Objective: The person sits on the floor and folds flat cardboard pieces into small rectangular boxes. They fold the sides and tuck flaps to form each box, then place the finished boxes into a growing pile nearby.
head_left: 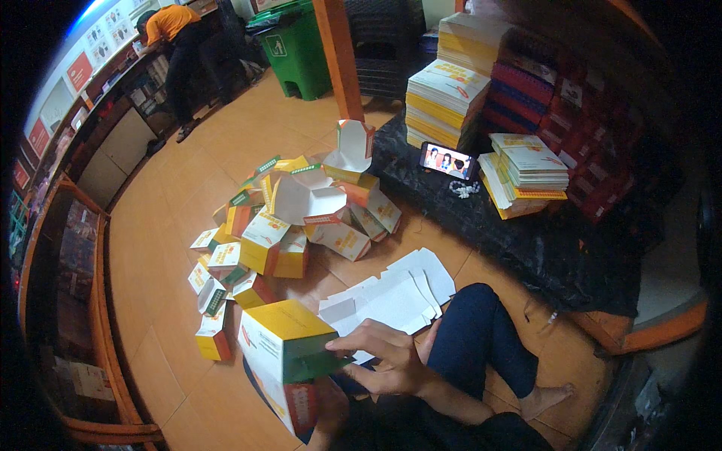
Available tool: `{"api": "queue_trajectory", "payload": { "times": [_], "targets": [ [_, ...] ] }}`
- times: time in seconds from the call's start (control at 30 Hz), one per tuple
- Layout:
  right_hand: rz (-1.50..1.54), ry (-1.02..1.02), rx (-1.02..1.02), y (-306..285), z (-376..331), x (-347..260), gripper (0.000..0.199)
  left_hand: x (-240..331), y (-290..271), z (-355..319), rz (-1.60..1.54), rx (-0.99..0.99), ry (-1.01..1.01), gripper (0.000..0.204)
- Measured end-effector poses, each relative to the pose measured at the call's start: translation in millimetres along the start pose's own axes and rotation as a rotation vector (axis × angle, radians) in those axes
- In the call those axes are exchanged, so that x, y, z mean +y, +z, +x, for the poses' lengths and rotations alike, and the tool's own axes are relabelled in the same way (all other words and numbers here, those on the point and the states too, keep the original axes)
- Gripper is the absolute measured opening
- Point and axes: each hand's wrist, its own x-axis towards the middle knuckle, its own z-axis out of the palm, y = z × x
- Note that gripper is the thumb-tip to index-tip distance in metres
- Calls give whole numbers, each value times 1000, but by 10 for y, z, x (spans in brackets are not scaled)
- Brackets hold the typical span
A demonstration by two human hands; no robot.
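A partly folded cardboard food box (282,346), white with yellow, green and red panels, is held up before my lap. My left hand (331,406) grips it from below at its red end; most of those fingers are hidden or dim. At the green side flap, my right hand (383,357) has its index finger and thumb closing on the flap's edge. Flat white box blanks (383,301) lie on the floor just beyond my right hand, next to my bent knee. A heap of folded boxes (263,233) spreads over the tiles at the left and ahead.
Stacks of flat blanks (447,101) and a shorter stack (526,165) rest on a black sheet (511,248) to the right. There, a lit phone (447,160) leans by a beaded bracelet (464,189). Beyond are a green bin (297,56), an orange post (338,60) and a person (177,52) bending over a counter.
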Motion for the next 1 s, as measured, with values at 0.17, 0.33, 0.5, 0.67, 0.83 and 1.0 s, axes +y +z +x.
{"api": "queue_trajectory", "payload": {
  "times": [0.17, 0.33, 0.5, 0.67, 0.83, 1.0],
  "targets": [
    [-128, -62, 70, 77, -15, 81, 39, 36, 29, 6, 24, -12, 6, 20],
    [-210, -83, 135, 75, -32, 126, 35, 169, 148, 31, -69, -56, -62, 16],
    [-206, -104, 153, 121, -56, 162, 32, 249, 212, 32, -118, -75, -7, 20],
    [-243, -145, -43, 45, -79, 212, 31, 246, 170, 75, 67, -106, 159, 24],
    [-279, -107, -46, 23, -58, 199, 27, 165, 121, 172, -764, -39, -238, 30],
    [-148, 30, -52, -110, -55, 151, 19, 13, 6, 203, -518, -64, -157, 25]
  ]
}}
